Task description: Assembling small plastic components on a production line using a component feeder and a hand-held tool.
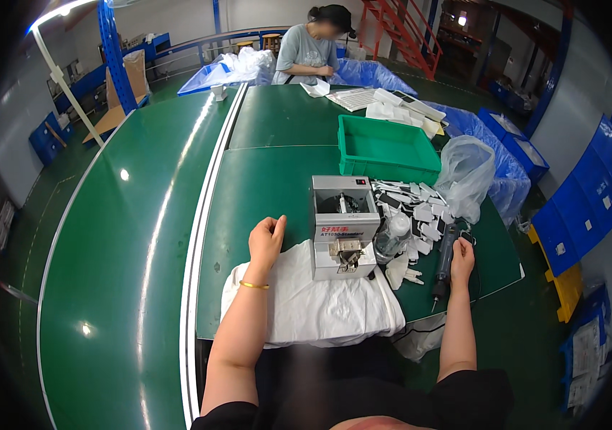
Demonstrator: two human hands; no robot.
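Observation:
My left hand [266,242] is left of a grey screw feeder machine [344,228], apart from it, above the green table near a white cloth [335,308]. Its fingers are bent and pressed together; anything small between them cannot be made out. My right hand [462,262] is closed right beside a dark electric screwdriver [445,259], whose bit points toward me. Whether the fingers grip the screwdriver or only lie against it is unclear. Between machine and screwdriver lie a clear plastic bottle [394,233] and a heap of white and grey parts [424,211].
Behind the machine stands a green bin [389,145], with a clear plastic bag [469,172] to its right. White sheets and boxes [406,107] lie farther back. A person [309,50] works at the far end among blue-lined containers. A white rail [209,193] runs along the table's left.

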